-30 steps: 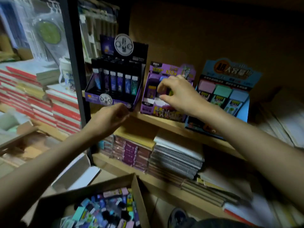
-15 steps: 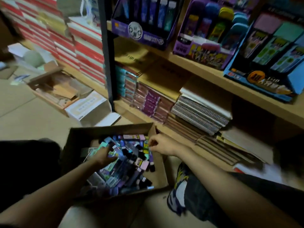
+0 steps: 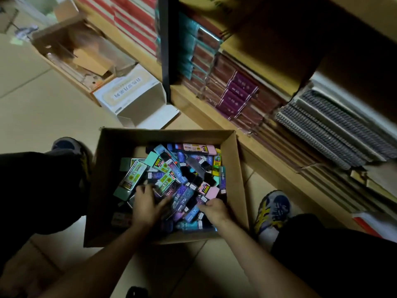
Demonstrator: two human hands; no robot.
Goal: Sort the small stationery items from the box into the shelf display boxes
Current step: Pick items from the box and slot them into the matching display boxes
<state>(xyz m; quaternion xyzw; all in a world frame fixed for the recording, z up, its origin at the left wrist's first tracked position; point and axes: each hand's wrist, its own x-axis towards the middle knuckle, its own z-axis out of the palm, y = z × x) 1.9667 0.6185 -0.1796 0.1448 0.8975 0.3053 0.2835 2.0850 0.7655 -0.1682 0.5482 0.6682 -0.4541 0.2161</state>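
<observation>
Open brown cardboard box (image 3: pixel 233 168) — stands on the tiled floor between the person's legs, just beside the lowest wooden shelf board (image 3: pixel 214 119). Contents: a loose pile of small flat stationery packs (image 3: pixel 171 175) in teal, purple, pink and black, lying crosswise over one another.

Left hand (image 3: pixel 148 205) — inside the box, palm down on the near-left part of the pile, thumb spread to the right, fingertips sunk among the packs. Whether it grasps one cannot be determined.

Right hand (image 3: pixel 216 212): inside the box at the near-right side, fingers curled down into the pile. Grasp likewise indeterminate.

A white open carton (image 3: pixel 131 93) lies on the floor beyond the box.
</observation>
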